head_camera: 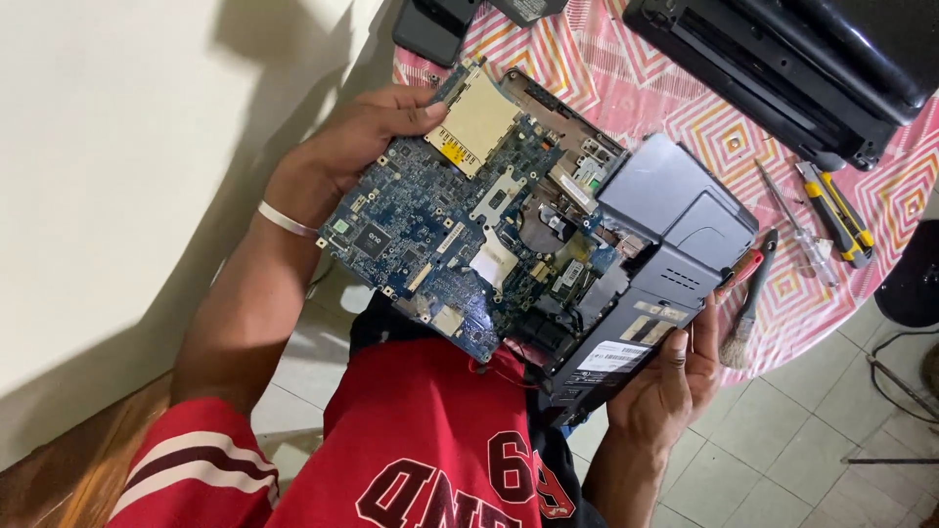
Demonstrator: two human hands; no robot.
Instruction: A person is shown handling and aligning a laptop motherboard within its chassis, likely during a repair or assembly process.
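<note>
- Red shirt [430,440] with striped sleeve sits closest, just under what I hold.
- Above my lap, my left hand [357,147] has its fingers [416,115] clamped on the top edge of a blue circuit board [440,235].
- My right hand [665,376] has its fingers closed on the lower corner of a dark grey plastic case [670,230], which holds the board's right end.
- White barcode label [614,356] lies on the case beside my right thumb; a yellow sticker [452,149] sits under the board's cream metal card slot [479,117].
- Past the case, the desk [626,88], covered in a pink zigzag cloth, carries a brush [745,308], screwdrivers [797,227] and a black laptop [782,59].
</note>
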